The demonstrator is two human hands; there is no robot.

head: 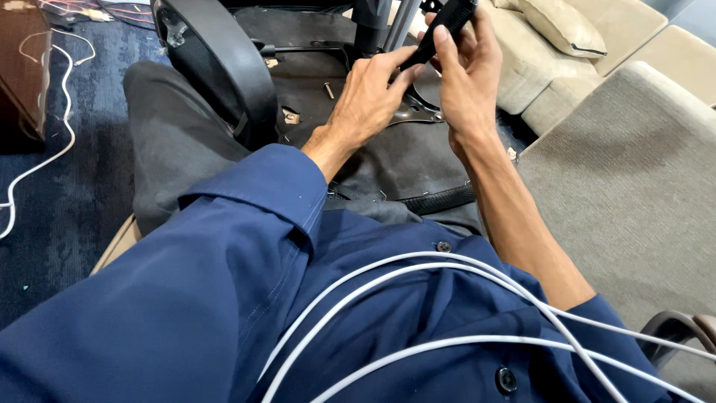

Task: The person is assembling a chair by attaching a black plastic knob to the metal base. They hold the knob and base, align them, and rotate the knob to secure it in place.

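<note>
Blue carpet point(67, 186) | two hands point(369, 101) point(466, 71) — one black tool point(446, 21) gripped

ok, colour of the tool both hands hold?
Black tool, clearest in the head view.

Much of the work hidden behind the hands

The black tool point(444, 26) runs off the top edge, its grip covered by the right hand point(466, 75) and left hand point(369, 93); the metal plate point(418, 112) (mostly behind them) shows only slivers, its fasteners too small to tell.
</note>
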